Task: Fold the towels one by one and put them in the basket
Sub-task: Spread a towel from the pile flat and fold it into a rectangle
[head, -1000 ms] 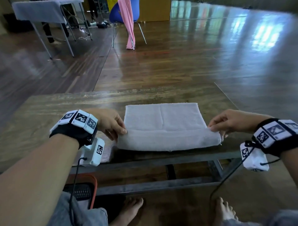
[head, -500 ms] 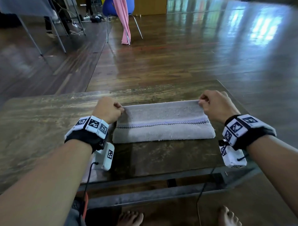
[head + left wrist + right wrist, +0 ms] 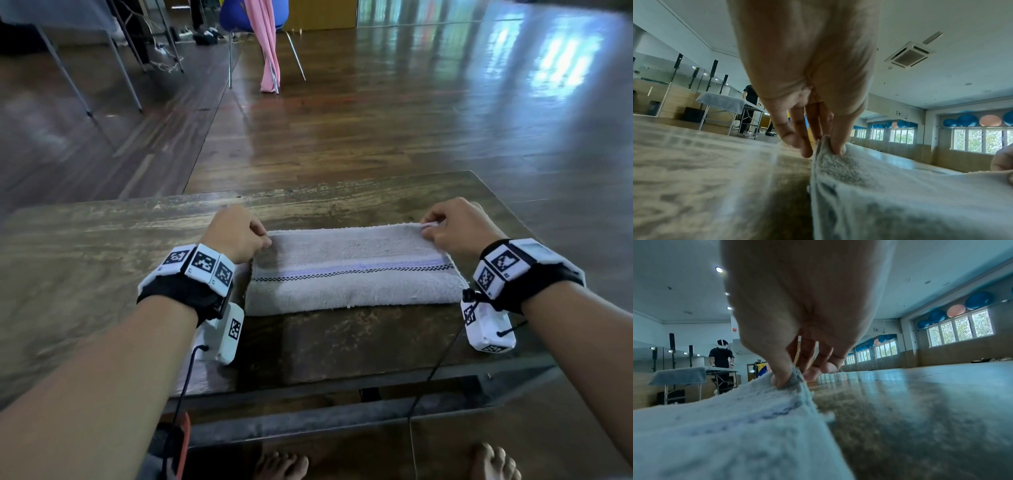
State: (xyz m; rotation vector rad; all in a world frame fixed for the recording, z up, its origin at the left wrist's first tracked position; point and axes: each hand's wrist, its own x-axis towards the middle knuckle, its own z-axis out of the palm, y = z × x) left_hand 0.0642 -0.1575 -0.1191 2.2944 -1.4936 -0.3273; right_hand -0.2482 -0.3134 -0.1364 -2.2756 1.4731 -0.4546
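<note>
Since half a second ago: little change; your left hand [image 3: 236,233] and right hand [image 3: 455,226] still pinch the far corners of the towel [image 3: 349,274], thumb on top at each corner. Towel lies folded, stripe up, on the wooden table [image 3: 102,240]. Orange-rimmed object [image 3: 185,442] under your left arm is cut off; basket or not, cannot tell.
</note>
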